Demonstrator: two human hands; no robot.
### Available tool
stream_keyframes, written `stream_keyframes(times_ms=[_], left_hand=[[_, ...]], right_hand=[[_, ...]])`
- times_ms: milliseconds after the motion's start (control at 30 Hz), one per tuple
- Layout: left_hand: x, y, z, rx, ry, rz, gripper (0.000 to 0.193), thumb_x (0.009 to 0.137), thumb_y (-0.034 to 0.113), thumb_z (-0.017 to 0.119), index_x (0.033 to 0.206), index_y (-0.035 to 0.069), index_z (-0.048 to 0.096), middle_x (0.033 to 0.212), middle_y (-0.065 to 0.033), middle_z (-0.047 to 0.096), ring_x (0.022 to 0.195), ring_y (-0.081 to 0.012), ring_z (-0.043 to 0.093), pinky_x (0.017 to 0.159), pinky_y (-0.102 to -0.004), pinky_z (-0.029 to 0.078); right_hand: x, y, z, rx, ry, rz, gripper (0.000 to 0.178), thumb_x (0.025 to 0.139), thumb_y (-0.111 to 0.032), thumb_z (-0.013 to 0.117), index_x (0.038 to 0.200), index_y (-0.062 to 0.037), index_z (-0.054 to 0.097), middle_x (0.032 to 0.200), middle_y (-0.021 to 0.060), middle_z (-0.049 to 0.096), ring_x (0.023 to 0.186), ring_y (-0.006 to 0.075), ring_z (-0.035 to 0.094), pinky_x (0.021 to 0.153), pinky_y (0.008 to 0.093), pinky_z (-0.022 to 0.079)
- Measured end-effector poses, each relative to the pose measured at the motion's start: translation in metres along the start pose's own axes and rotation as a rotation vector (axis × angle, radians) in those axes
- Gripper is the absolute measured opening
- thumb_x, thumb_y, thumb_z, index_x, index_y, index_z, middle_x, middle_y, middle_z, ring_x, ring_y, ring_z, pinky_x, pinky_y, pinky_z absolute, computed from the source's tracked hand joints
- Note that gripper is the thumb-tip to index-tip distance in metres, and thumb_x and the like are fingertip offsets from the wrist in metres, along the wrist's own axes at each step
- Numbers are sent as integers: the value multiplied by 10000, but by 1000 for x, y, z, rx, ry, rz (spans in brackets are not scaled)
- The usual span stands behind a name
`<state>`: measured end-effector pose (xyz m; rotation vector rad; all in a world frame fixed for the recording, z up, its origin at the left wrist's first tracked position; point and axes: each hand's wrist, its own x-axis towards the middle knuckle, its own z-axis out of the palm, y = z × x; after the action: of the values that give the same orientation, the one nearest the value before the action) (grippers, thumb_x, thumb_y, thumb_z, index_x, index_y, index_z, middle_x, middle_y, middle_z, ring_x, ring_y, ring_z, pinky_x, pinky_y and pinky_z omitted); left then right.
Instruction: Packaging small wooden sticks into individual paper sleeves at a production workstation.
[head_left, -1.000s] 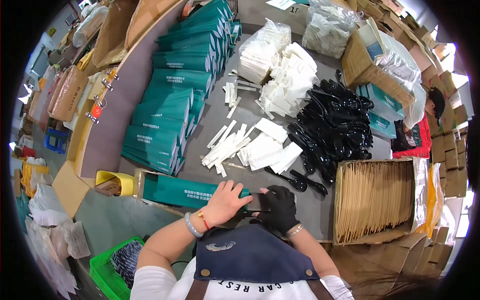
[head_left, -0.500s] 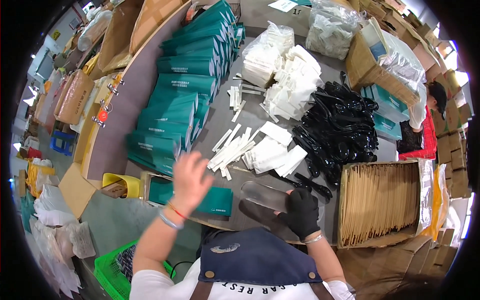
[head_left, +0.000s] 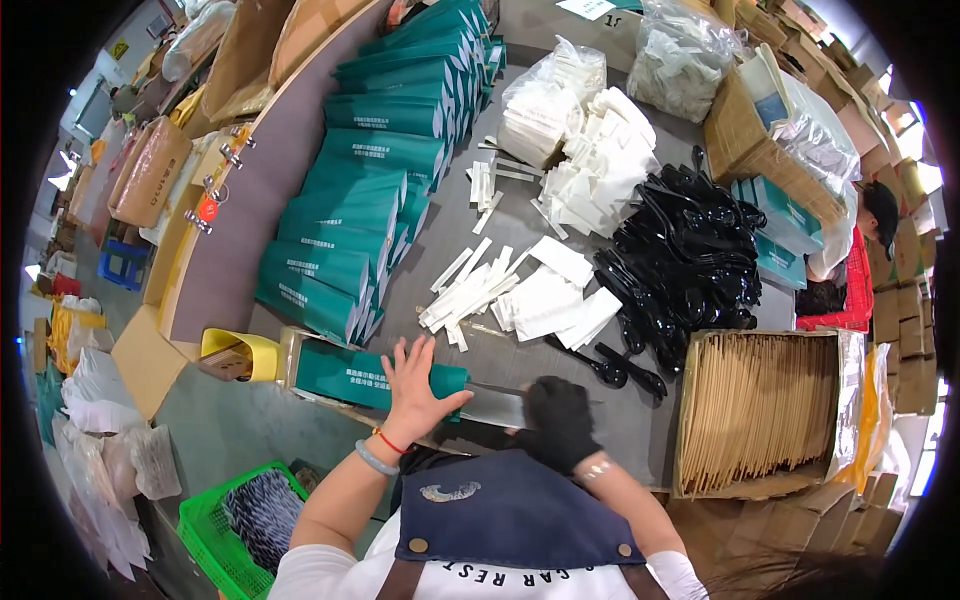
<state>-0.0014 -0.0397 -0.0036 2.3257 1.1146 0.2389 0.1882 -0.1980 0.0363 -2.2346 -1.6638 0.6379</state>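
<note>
My left hand (head_left: 415,392), fingers spread, presses flat on a green paper sleeve (head_left: 335,372) lying at the table's front edge. Its thumb rests by the sleeve's right end. My right hand (head_left: 562,425), in a black fingerless glove, is closed on a clear plastic trough-like piece (head_left: 493,406). That piece's left end meets the sleeve's right end; how far it reaches inside I cannot tell. Just beyond the hands lie white paper packets (head_left: 545,300), narrow white strips (head_left: 462,300) and a heap of black plastic spoons (head_left: 690,250).
Rows of green sleeves (head_left: 340,215) lean along the left board. A carton of thin wooden sticks (head_left: 762,410) stands at right. More white packets (head_left: 600,160) are piled farther back. A yellow container (head_left: 240,352) sits front left, and a green basket (head_left: 215,540) stands below.
My left hand has come down onto the green sleeve. My right hand has moved left with the plastic piece, bringing its end to the sleeve.
</note>
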Motion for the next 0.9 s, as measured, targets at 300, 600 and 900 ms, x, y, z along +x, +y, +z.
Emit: stream_keyframes(times_ms=[300, 600, 900], left_hand=[[79, 18, 2, -72, 169, 209, 414, 768, 265, 752, 1122, 84, 635, 1142, -120, 591, 1134, -332, 510, 958, -486, 368], [119, 3, 14, 174, 322, 234, 64, 807, 174, 677, 776, 118, 666, 823, -58, 596, 823, -297, 580, 714, -437, 411], [92, 70, 49, -53, 167, 403, 245, 747, 111, 753, 920, 66, 585, 914, -114, 569, 846, -334, 566, 724, -419, 482]], right_hand=[[-7, 46, 6, 182, 484, 65, 477, 676, -306, 825, 1081, -110, 666, 1071, 124, 625, 1050, 307, 583, 901, 422, 465], [-203, 238, -41, -143, 1097, 918, 245, 909, -146, 641, 1071, 31, 592, 1000, 150, 626, 973, 302, 598, 895, 367, 468], [-221, 262, -38, -279, 751, 1081, 270, 935, -106, 564, 1120, 88, 602, 1077, 226, 622, 993, 350, 597, 880, 398, 473]])
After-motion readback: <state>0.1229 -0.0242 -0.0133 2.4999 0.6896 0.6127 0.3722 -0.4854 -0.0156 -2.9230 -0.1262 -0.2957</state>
